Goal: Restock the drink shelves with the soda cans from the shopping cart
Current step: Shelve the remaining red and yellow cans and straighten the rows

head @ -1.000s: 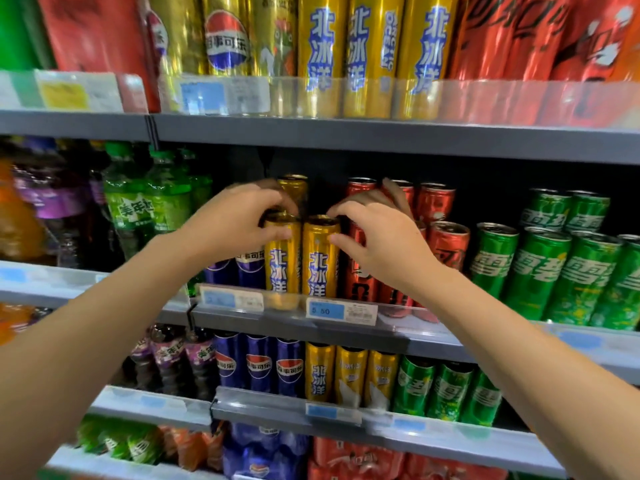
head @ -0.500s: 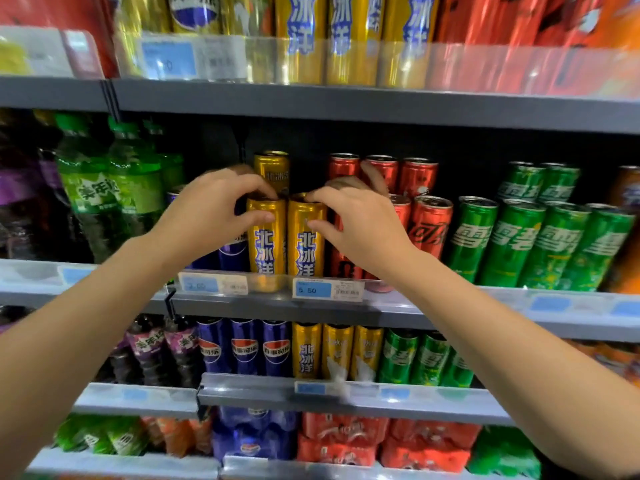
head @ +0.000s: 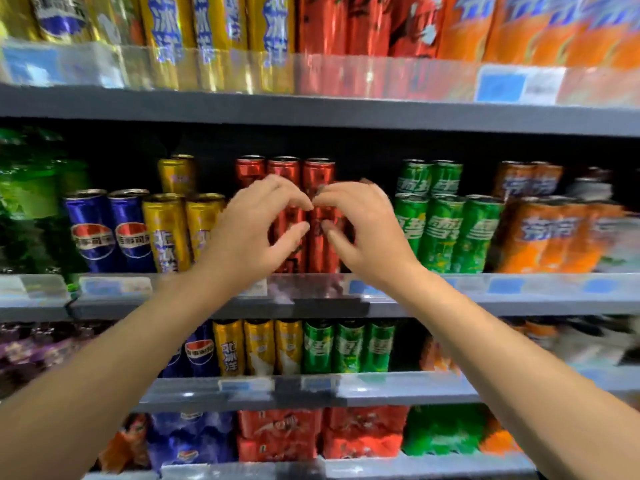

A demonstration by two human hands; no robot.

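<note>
Grey metal shelves (head: pixel 311 112) gleamed, packed with slim glossy cylinders; both hands hovered before the red cans (head: pixel 294 216) on the middle shelf, left hand (head: pixel 252 230) and right hand (head: pixel 360 230) with curled fingers, grip loose, holding nothing

Green plastic bottles (head: pixel 27 188) far left (blurred), purple-labelled bottles (head: pixel 31 351) below, wrapped red multipacks (head: pixel 280 434) lowest down

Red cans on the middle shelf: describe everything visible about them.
The red cans are slim, glossy metal with silver rims, standing upright in rows between gold cans and green cans. Three rear tops show; the front ones are mostly hidden by the left hand and right hand, whose curled fingers are at them. Contact is blurred.
</note>
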